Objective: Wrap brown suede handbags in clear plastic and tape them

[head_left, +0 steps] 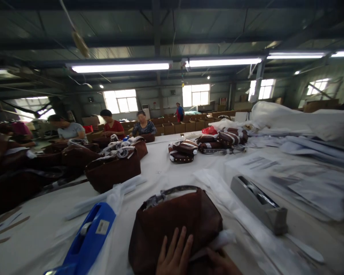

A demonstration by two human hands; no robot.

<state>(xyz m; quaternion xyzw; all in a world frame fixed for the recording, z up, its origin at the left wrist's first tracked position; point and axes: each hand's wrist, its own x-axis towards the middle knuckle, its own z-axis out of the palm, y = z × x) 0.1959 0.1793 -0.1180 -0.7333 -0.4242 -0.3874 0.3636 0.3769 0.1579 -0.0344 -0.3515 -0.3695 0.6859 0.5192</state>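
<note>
A dark brown handbag (174, 217) lies tilted on the white-covered table in front of me, its wrapped handle (179, 189) arching at the top. My left hand (174, 252) rests flat against the bag's side, fingers slightly spread. At the bag's lower right edge, my right hand (222, 263) has bent fingers beside a strip of white wrapping (218, 242); the frame's bottom cuts off part of this hand. To the left lies a blue tape dispenser (88, 236), and a grey tape dispenser (259, 204) stands to the right.
More brown bags (114, 168) stand at the left, with smaller wrapped ones (183, 151) farther back. Plastic sheets (312, 183) cover the right side. Several co-workers (113, 128) are across the table, near cardboard boxes (169, 128). A cord (80, 44) hangs overhead.
</note>
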